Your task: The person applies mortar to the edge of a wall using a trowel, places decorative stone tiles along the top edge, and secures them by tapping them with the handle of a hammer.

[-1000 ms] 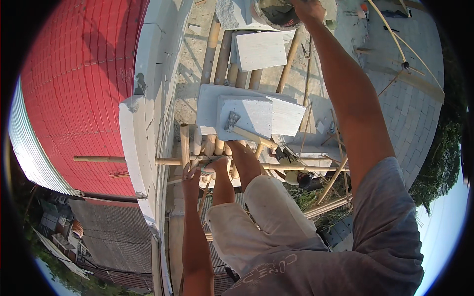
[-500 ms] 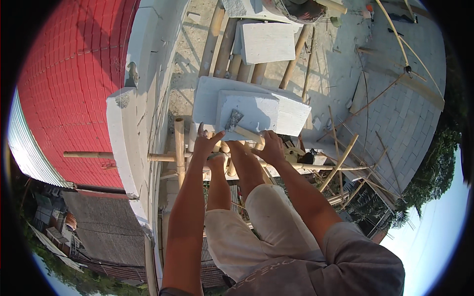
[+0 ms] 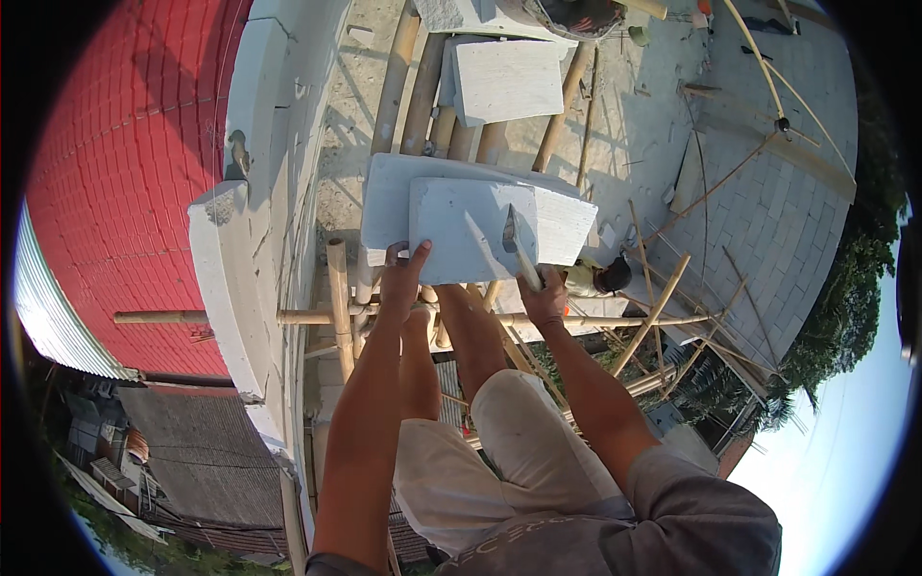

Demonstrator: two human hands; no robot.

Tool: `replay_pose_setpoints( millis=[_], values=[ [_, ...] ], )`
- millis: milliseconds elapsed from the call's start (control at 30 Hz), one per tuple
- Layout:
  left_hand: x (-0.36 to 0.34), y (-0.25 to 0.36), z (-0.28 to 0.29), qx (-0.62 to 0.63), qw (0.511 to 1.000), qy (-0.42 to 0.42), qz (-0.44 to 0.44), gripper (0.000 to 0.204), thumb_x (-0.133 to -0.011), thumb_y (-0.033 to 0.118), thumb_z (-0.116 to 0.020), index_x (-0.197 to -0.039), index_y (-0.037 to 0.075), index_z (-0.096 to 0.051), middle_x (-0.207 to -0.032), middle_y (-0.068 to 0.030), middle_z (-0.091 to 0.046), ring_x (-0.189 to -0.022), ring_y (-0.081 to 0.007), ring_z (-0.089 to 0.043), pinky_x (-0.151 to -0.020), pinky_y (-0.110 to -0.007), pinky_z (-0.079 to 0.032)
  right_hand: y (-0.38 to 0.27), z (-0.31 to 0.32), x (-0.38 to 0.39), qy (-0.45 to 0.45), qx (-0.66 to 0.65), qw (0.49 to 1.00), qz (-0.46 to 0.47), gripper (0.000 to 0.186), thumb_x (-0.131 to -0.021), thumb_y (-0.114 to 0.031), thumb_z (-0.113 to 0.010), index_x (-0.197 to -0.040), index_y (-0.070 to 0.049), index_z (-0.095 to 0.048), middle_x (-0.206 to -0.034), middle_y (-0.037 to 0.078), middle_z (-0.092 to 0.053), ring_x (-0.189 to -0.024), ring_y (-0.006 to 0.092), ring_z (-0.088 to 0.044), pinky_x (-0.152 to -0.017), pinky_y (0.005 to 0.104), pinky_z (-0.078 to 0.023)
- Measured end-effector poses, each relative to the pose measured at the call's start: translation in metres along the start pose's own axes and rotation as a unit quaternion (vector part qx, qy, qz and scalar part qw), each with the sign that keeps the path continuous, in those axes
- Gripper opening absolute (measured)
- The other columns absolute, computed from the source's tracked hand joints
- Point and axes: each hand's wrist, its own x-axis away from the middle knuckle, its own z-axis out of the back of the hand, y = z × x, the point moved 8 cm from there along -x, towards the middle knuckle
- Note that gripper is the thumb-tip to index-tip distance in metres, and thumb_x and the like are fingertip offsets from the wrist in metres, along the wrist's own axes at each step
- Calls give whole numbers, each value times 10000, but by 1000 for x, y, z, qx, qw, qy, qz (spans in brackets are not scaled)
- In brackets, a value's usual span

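Note:
My left hand (image 3: 405,267) grips the near left corner of a flat white building block (image 3: 447,226), its thumb on top and its other fingers partly hidden at the side. This block rests on a larger white block (image 3: 384,197). My right hand (image 3: 545,295) is closed around the wooden handle of a small hatchet (image 3: 521,252). The hatchet's grey metal head is over the right part of the upper block and casts a long shadow there. I cannot tell whether the head touches the surface.
More white blocks (image 3: 509,82) lie beyond on bamboo poles (image 3: 396,77). A bucket (image 3: 576,17) stands at the far edge. To the left runs a block wall (image 3: 264,144) beside a red roof (image 3: 134,163). Another person (image 3: 610,276) is lower down behind bamboo scaffolding (image 3: 653,317).
The hatchet, lying on the upper block before, is now in my right hand, raised and turned. My left hand has taken hold of the block's corner. The upper block has shifted slightly left.

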Motion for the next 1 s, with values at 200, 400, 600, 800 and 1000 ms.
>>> replay_pose_setpoints(
  millis=[200,400,600,800,1000],
  values=[
    [55,55,-6,-56,993,-9,104,701,-785,636,-733,-1102,24,-604,-884,-109,-660,-738,-195,-661,-670,-317,-537,2,39,-20,109,-76,990,-44,324,-936,-292,-663,-1132,-34,-682,-1008,154,-644,-982,343,-587,-873,433,-469],
    [67,43,22,162,961,-48,219,766,-806,720,-619,-1188,56,-593,-933,-108,-636,-754,-199,-651,-557,-321,-560,-51,18,-61,10,-358,921,-156,414,-958,-324,-652,-1268,-50,-642,-1083,85,-658,-987,192,-578,-907,336,-452],
    [27,112,56,-143,983,75,-86,820,-766,557,-753,-1346,33,-506,-1228,-202,-575,-1068,-294,-631,-836,-426,-558,-88,14,-108,-29,-368,910,-190,406,-921,-286,-705,-1241,-40,-660,-1004,16,-657,-883,98,-545,-805,256,-439],
    [89,190,-59,-562,700,58,-437,1024,-642,377,-856,-1485,72,-359,-1374,-176,-492,-1202,-341,-550,-1020,-452,-464,-108,27,-113,-72,-383,890,-236,427,-908,-343,-718,-1179,-18,-662,-825,2,-617,-752,91,-519,-663,285,-439],
    [59,210,-46,-555,756,-31,-346,983,-638,337,-842,-1461,89,-366,-1183,-108,-597,-1027,-305,-645,-876,-419,-543,-118,84,-92,-38,-223,968,-107,442,-967,-365,-662,-1300,-75,-632,-670,-17,-563,-608,61,-499,-564,265,-442]
  ],
)
